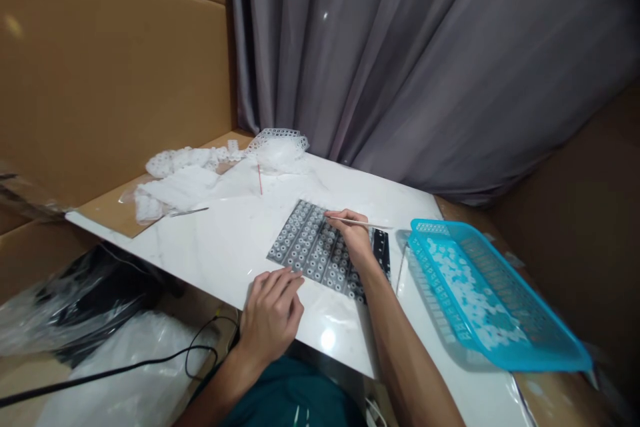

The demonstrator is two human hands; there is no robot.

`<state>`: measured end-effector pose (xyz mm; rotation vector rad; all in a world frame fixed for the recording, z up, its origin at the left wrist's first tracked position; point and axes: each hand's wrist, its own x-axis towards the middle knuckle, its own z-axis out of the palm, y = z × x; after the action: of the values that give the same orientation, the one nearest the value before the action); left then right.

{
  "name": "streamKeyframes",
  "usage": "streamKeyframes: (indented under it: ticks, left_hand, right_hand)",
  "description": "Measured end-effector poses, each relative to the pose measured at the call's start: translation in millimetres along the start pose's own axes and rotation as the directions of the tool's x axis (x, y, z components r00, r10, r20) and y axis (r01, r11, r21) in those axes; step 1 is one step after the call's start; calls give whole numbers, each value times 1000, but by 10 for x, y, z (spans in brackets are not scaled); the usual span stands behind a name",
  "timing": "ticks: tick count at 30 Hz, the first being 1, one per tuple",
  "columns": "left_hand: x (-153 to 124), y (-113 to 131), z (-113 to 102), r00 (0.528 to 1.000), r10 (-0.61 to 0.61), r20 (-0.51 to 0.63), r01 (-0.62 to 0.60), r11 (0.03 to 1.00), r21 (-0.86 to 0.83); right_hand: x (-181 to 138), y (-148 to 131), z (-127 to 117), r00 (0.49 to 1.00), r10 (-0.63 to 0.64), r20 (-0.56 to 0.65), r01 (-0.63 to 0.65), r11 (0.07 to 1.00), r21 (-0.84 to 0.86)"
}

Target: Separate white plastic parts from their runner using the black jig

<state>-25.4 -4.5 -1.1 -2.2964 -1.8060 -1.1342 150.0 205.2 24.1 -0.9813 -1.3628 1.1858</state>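
Note:
A dark sheet (315,247) covered with rows of small white rings lies on the white marble tabletop (225,240). My right hand (354,235) rests on the sheet's far right part, fingers pinched around a thin pale stick (367,223) that points right. My left hand (273,310) lies flat at the sheet's near left corner, fingers stretched out and pressing on the table edge of the sheet.
A blue plastic basket (525,340) holding several small white pieces sits at the right. Heaps of white perforated scraps (200,177) and a clear bag lie at the far left. A grey curtain (425,60) hangs behind. Black cables (150,363) and plastic bags lie below the table.

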Motion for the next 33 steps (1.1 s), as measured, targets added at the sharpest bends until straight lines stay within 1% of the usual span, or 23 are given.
streamKeyframes:
  ticks: [5, 8, 12, 16, 20, 25, 27, 29, 31, 33]
  left_hand:
    - [-2, -1, -6, 1000, -1, -5, 1, 1000, -1]
    - [3, 6, -12, 1000, 3, -8, -3, 1000, 3]
    - [10, 14, -15, 1000, 7, -12, -7, 1000, 12]
    - [12, 12, -15, 1000, 12, -15, -12, 1000, 18]
    - [12, 10, -15, 999, 17, -31, -16, 999, 33]
    - [-1, -6, 2, 1000, 21, -20, -20, 999, 40]
    - [-6, -15, 10, 999, 26, -18, -25, 999, 45]
    - [-7, -22, 14, 999, 30, -20, -29, 998, 49]
    - [-5, -24, 13, 999, 32, -19, -31, 998, 53]
    - [-2, -23, 10, 999, 32, -17, -32, 998, 56]
  right_hand:
    - [-22, -2, 21, 990, 140, 0, -138, 976, 167]
    - [-20, 3, 17, 984, 178, 29, -180, 964, 194]
    - [-12, -1, 7, 980, 187, 66, -195, 970, 147]
    - [-12, -18, -3, 980, 195, 37, -197, 975, 98]
    - [5, -22, -16, 988, 146, 46, -149, 988, 47]
    - [48, -24, -7, 994, 99, 42, -102, 993, 58]
    - [61, -32, -14, 996, 85, 14, -86, 993, 76]
    - [72, -37, -41, 995, 69, -72, -62, 993, 100]
    - [80, -36, -82, 983, 50, -179, -29, 993, 117]
    - [85, -28, -119, 974, 23, -225, 3, 994, 113]
